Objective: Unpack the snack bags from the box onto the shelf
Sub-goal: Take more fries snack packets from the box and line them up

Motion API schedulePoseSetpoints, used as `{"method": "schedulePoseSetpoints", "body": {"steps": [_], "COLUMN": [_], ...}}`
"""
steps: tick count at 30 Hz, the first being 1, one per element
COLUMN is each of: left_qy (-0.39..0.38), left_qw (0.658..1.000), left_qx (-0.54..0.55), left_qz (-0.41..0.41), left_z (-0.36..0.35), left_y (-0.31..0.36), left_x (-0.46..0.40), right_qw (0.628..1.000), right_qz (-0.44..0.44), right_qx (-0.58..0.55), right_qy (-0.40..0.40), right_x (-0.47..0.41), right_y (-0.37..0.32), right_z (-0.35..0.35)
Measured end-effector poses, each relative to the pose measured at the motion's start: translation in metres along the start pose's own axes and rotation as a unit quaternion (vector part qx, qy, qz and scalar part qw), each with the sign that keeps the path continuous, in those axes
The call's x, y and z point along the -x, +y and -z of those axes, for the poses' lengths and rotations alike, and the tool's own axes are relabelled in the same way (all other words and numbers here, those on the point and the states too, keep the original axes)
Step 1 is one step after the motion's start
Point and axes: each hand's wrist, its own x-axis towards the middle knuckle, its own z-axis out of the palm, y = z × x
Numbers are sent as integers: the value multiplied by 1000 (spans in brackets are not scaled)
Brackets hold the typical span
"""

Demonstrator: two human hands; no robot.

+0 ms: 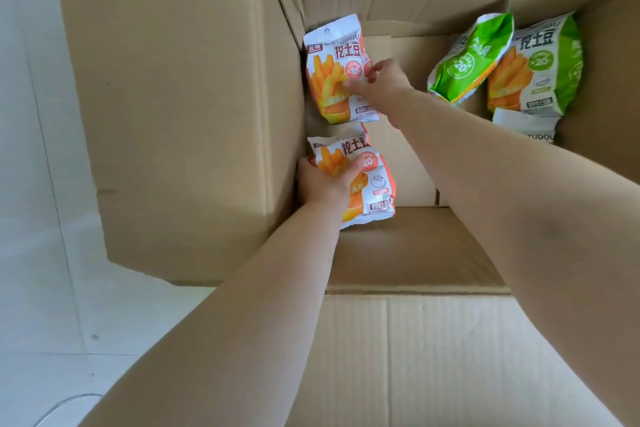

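Beside the hands (346,128), green bags (502,62) in box (398,246).

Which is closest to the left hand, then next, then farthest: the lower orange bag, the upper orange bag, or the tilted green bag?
1. Lower orange bag: gripped by the left hand, against the box's left wall.
2. Upper orange bag: just above it, held by the right hand.
3. Tilted green bag: far right side of the box.

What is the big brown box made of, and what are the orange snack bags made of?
The box looks like corrugated cardboard: matte brown, with creases and faint ribbing on its flaps. The orange snack bags seem to be thin, printed plastic film, slightly glossy: they crinkle and dent where the left hand and right hand grip them.
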Motion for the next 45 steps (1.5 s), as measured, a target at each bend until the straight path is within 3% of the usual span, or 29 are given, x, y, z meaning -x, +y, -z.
{"method": "schedulePoseSetpoints", "body": {"steps": [7, 17, 20, 23, 27, 33, 40, 45], "left_qy": [-10, -16, -21, -25, -58, -79, -65, -70], "left_qw": [1000, 999, 997, 995, 988, 969, 948, 926], "left_qx": [-8, -29, -36, -24, 41, 52, 89, 121], "left_qz": [-5, -29, -58, -95, -134, -229, -299, -349], "left_z": [1, 18, 29, 49, 93, 181, 286, 383], "left_y": [-4, 30, 50, 80, 132, 203, 236, 250], "left_x": [0, 40, 74, 127, 221, 364, 453, 474], "right_qw": [997, 983, 980, 981, 976, 966, 958, 955], "right_qz": [-3, 132, 151, 111, 74, 98, 140, 184], "right_qx": [67, 79, 21, -94, -198, -227, -235, -233], "right_qy": [21, 103, 129, 129, 45, -77, -87, -20], "right_x": [-3, 70, 120, 187, 293, 449, 575, 639], "right_y": [-2, -6, -9, -13, -37, -117, -215, -276], "right_z": [5, 90, 130, 171, 217, 247, 237, 171]}}
